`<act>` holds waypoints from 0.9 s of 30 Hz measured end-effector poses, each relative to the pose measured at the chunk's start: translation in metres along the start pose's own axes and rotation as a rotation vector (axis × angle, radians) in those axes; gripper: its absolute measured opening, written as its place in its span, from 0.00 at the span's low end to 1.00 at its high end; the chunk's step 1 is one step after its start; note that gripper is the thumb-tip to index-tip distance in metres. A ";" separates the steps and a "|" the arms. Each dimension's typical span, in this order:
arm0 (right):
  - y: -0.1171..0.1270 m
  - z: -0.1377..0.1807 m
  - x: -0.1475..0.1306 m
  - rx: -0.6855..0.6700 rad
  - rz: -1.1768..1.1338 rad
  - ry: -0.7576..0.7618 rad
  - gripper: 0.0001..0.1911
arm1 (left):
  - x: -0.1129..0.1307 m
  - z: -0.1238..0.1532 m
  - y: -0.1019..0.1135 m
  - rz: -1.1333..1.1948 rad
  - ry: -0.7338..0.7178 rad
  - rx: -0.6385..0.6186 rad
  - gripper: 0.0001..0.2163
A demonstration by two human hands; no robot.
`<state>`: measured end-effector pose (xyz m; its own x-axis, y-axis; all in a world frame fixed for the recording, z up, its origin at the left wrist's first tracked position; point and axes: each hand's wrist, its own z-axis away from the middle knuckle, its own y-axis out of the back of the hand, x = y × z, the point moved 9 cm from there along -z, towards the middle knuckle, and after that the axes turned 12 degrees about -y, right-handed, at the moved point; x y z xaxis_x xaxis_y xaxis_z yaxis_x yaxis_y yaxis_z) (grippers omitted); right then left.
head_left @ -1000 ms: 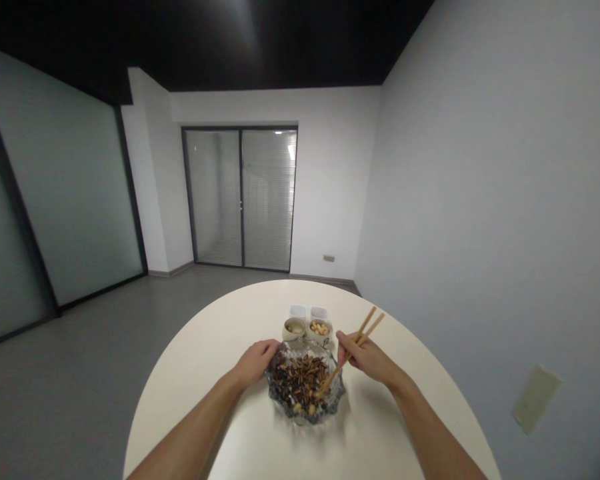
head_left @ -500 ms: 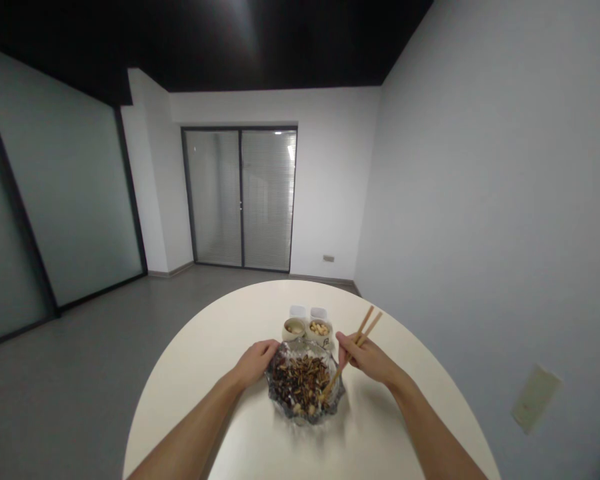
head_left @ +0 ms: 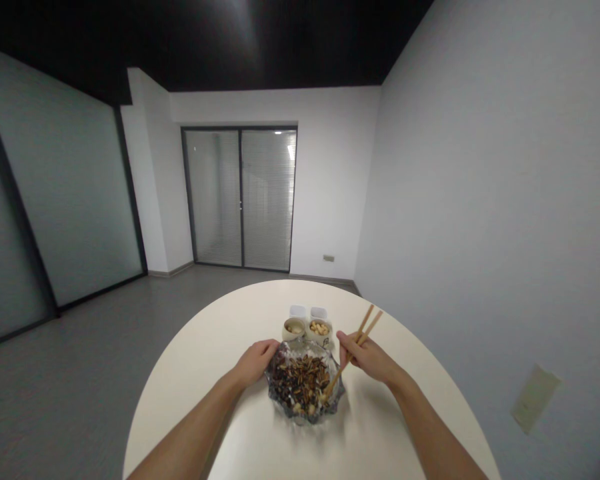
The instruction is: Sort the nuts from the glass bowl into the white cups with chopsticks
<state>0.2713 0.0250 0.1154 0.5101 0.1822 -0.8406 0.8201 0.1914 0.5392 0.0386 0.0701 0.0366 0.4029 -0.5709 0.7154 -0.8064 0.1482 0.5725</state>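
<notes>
A scalloped clear glass bowl (head_left: 279,402) stands on the round table, filled with a mix of small dark seeds, longer brown pieces and a few pale nuts. My left hand (head_left: 254,362) holds the bowl's left rim, fingers curled over its edge. In my right hand (head_left: 363,357) is a pair of wooden chopsticks (head_left: 337,378), slanting down with their tips among the pieces at the bowl's right side. Just behind the bowl are two small cups: the left cup (head_left: 286,337) has a little in its bottom, the right cup (head_left: 327,339) contains pale nuts.
Two small white dishes (head_left: 297,311) sit side by side behind the cups. The pale round table (head_left: 190,373) has a white wall (head_left: 480,200) to its right. Beyond it are a glass door (head_left: 240,200) and frosted panels (head_left: 75,200).
The chopstick tips have shifted very slightly within the bowl. Both hands stay nearly in place.
</notes>
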 end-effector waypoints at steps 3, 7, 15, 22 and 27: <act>0.002 -0.001 0.003 0.010 -0.045 0.002 0.39 | -0.001 0.000 0.000 0.004 0.001 0.004 0.24; 0.003 -0.002 0.007 0.012 -0.086 0.002 0.38 | -0.001 0.000 0.000 0.002 0.003 0.004 0.25; 0.013 -0.008 0.008 0.175 -0.238 0.040 0.39 | -0.002 -0.001 -0.002 0.015 -0.009 -0.010 0.24; 0.014 -0.010 0.010 0.356 -0.342 0.066 0.37 | -0.004 -0.001 -0.002 0.005 -0.011 -0.007 0.25; 0.016 -0.009 0.011 0.471 -0.377 0.073 0.37 | -0.003 -0.001 -0.002 0.001 -0.016 0.003 0.25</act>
<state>0.2871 0.0390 0.1154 0.1564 0.2541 -0.9545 0.9759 -0.1885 0.1097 0.0392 0.0725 0.0341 0.3955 -0.5837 0.7091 -0.8080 0.1461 0.5708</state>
